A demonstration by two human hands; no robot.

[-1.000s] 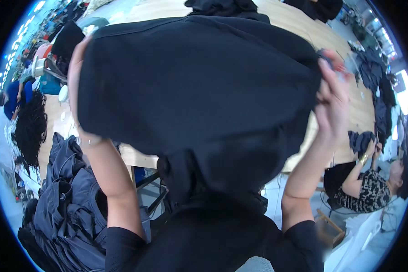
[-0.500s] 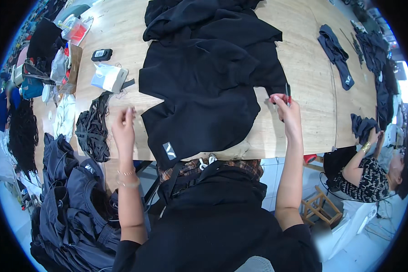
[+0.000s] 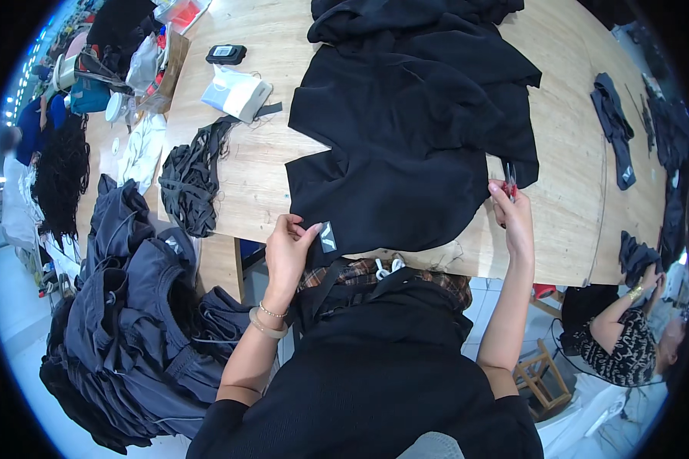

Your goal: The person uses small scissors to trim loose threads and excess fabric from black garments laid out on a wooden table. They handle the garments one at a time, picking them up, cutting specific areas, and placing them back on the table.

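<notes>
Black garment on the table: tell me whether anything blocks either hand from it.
Nothing visible does. The left hand is at the black garment's near-left edge, beside the patch; the right hand, holding red-handled snips, is close by its right edge.

Bright light covers the table — centre fairly sharp, edges bowed into black, glare far left.

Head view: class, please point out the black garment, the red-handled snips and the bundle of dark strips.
Black garment point(image 3: 406, 145): head view, middle of the spread cloth.
Red-handled snips point(image 3: 511, 187): head view, near where blades meet handle.
Bundle of dark strips point(image 3: 190, 183): head view, its middle.
</notes>
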